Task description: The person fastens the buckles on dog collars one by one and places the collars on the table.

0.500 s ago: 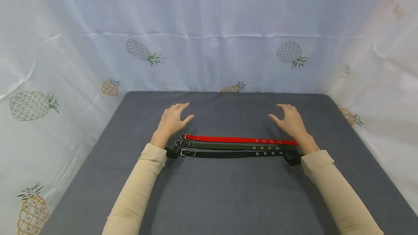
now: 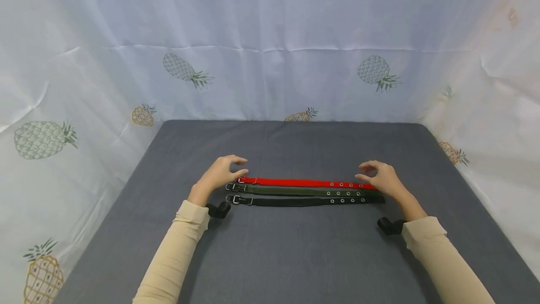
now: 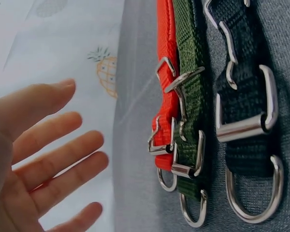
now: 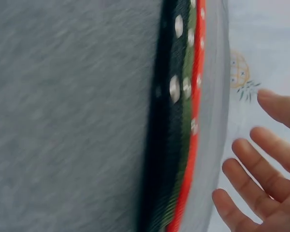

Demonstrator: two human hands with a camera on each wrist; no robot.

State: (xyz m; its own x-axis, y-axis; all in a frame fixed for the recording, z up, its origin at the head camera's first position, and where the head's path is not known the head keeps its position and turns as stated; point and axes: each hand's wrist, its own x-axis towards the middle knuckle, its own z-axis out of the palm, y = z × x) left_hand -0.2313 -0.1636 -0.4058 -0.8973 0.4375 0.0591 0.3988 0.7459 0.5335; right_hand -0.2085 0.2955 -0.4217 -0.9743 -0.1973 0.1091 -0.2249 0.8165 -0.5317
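Three buckled collars lie stretched side by side across the grey table: a red collar (image 2: pixel 295 182) farthest away, a green collar (image 2: pixel 287 192) in the middle and a black collar (image 2: pixel 291 202) nearest. Their metal buckles and D-rings are at the left, the eyelets toward the right. My left hand (image 2: pixel 220 171) hovers by the buckle end of the red collar, fingers relaxed and apart, holding nothing. Over the eyelet end of the red collar, my right hand (image 2: pixel 383 177) is held with loosely bent fingers and nothing in them. Both wrist views show spread fingers beside the collars.
A grey cloth covers the table (image 2: pixel 270 257). White curtains (image 2: pixel 270 79) with printed pineapples hang behind it and at both sides. A black wrist mount (image 2: pixel 219 210) sits at the left wrist and another black mount (image 2: pixel 390 226) at the right.
Both hands have come back toward me and lower, nearer the red collar's ends, with the fingers bending a little more. The right forearm has shifted slightly rightward. The collars have not moved.
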